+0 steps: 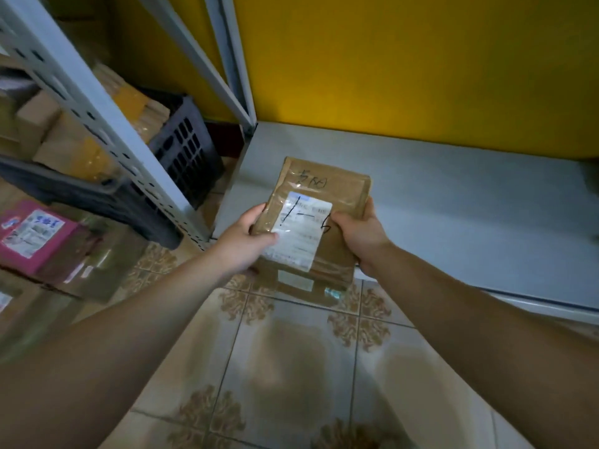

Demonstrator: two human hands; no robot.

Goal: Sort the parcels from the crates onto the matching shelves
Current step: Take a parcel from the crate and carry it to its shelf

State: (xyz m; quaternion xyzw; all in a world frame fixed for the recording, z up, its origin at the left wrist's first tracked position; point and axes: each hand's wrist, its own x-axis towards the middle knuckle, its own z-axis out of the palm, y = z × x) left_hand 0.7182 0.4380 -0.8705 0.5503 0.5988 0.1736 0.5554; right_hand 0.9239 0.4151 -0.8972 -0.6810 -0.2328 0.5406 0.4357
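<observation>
A: Hands, quick?
B: Left hand [249, 244] grips the parcel [337, 196] by its left edge, thumb on top beside the label [301, 228]. Right hand [359, 234] grips the right edge, thumb over the top. A second parcel [301, 278] sits under the first, held in the same stack.
A: Where's the stack?
B: At the front edge of the shelf [453, 196], near its left corner. The far half is over the shelf, the near half over the floor [291, 367]. Can't tell if it touches the shelf.
A: Shelf surface?
B: Flat, pale grey, smooth. It runs out of view on the right.
A: Behind it?
B: A yellow wall [405, 59], meeting the shelf's back edge.
A: Floor?
B: Glossy beige tiles with brown floral motifs at the corners and smeared reflections.
A: Left side?
B: A white perforated post [97, 108] slants across the view. Behind it is a dark slotted crate [191, 147] holding brown boxes [129, 98]. At lower left a pink box [35, 238] with a white sticker lies on a taped carton [97, 264]. That whole side is blurry.
</observation>
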